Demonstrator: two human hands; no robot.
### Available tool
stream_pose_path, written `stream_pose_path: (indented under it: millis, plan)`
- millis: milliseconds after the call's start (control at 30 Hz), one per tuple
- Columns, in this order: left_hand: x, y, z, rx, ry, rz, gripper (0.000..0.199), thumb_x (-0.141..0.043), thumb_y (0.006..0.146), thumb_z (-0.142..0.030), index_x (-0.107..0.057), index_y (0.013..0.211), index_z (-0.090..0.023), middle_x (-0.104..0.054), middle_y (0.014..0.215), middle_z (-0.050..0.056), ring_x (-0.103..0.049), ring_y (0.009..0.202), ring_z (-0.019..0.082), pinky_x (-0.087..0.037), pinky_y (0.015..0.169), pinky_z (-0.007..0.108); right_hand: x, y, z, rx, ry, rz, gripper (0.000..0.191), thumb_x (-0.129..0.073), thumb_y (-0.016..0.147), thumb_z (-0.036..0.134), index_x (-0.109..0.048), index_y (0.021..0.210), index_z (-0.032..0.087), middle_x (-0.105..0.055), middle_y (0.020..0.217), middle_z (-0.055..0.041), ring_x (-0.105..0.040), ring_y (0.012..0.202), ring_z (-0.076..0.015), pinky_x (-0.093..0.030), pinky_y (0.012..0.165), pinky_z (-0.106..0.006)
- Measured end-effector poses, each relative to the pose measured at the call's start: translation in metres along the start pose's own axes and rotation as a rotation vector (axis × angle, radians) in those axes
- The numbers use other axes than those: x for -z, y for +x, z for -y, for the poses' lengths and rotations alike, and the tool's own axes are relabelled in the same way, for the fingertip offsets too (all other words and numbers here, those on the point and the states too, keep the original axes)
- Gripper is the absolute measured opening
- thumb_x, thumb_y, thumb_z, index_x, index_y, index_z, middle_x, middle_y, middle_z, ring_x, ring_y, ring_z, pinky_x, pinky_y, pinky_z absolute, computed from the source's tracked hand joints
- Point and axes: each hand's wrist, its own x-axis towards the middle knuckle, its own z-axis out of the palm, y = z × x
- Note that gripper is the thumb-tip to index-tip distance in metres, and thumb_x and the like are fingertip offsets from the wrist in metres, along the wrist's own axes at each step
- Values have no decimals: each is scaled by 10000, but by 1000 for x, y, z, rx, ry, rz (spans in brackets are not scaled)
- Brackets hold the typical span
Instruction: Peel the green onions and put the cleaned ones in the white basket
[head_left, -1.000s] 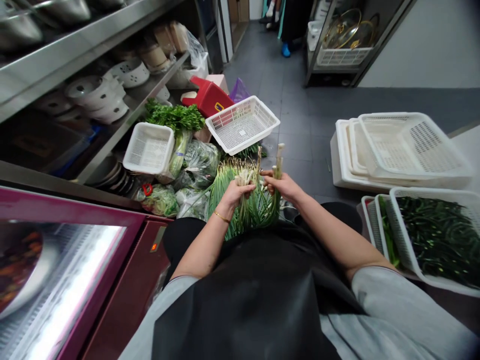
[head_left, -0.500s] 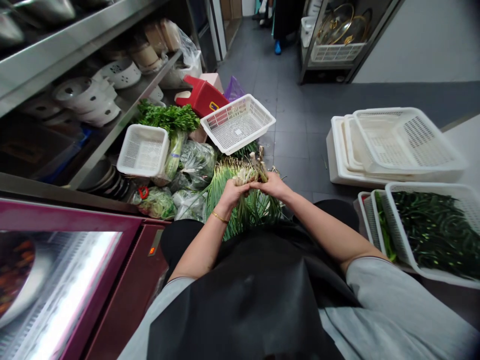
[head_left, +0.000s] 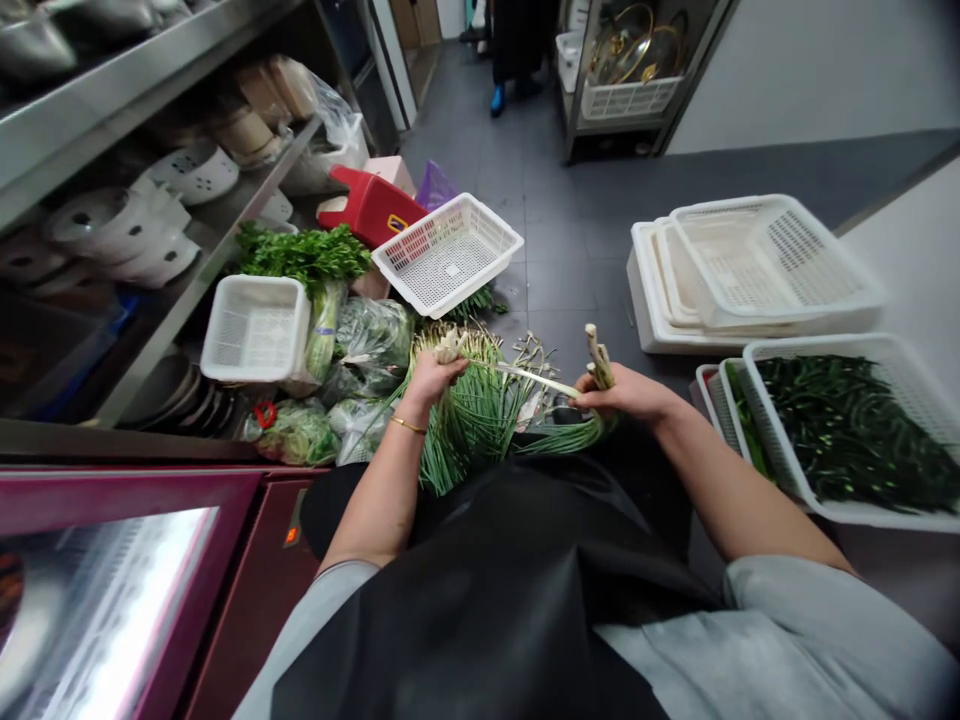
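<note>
My left hand (head_left: 430,384) is closed around scallions, their pale root ends (head_left: 450,346) sticking up past the thumb and forefinger. To the right, my right hand (head_left: 624,392) grips several more scallions (head_left: 598,358) with brownish, dirty root ends. A single white scallion stalk (head_left: 540,379) stretches from near the left hand to the right fingertips, which pinch it. Under and between both hands lies a large heap of green scallions (head_left: 472,425), its roots pointing away from me.
A white perforated basket (head_left: 491,262) sits beyond the heap. Bagged greens (head_left: 373,335), celery (head_left: 326,330) and a square basket (head_left: 251,330) stand left, beside shelving. Stacked white baskets (head_left: 780,262) and a basket of green peppers (head_left: 862,430) are right. A person (head_left: 517,45) stands far ahead.
My hands were together over the heap; now they are apart, the right one moved rightward with its scallions. One stalk now spans the gap. The view has shifted slightly right.
</note>
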Motion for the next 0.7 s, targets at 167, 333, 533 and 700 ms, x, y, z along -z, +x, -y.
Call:
stream_pose_path:
  millis: [167, 333, 533, 700]
  plan:
    - [3, 17, -4, -5, 94, -169, 184, -750, 544, -223, -605, 599, -123, -502, 469, -35, -406, 392, 63, -313, 391, 202, 12, -40, -9, -74, 57, -38, 391, -781, 621, 475, -685, 735, 113, -572, 578, -2, -446, 478, -83, -319, 445, -219]
    - [-28, 20, -12, 93, -8, 36, 301, -810, 501, -227, -680, 737, -91, -601, 569, 12, -434, 405, 69, -325, 384, 214, 5, -29, -6, 28, 141, -328, 375, -784, 615, 458, -670, 702, 112, -528, 514, 15, -409, 443, -74, -285, 434, -225]
    - [-75, -11, -19, 82, -268, 56, 446, -819, 590, -365, -707, 938, -110, -674, 729, 39, -496, 462, 72, -369, 430, 214, -57, 37, -4, 128, 152, -429, 333, -754, 618, 437, -602, 615, 141, -504, 494, 33, -405, 450, -75, -310, 460, -231]
    - [-65, -29, -18, 109, -307, 94, 370, -857, 524, -349, -673, 725, -99, -619, 587, 15, -554, 504, 110, -407, 482, 226, -81, 67, -5, 114, 186, -420, 340, -708, 657, 469, -635, 682, 138, -494, 475, 38, -391, 404, -72, -311, 421, -227]
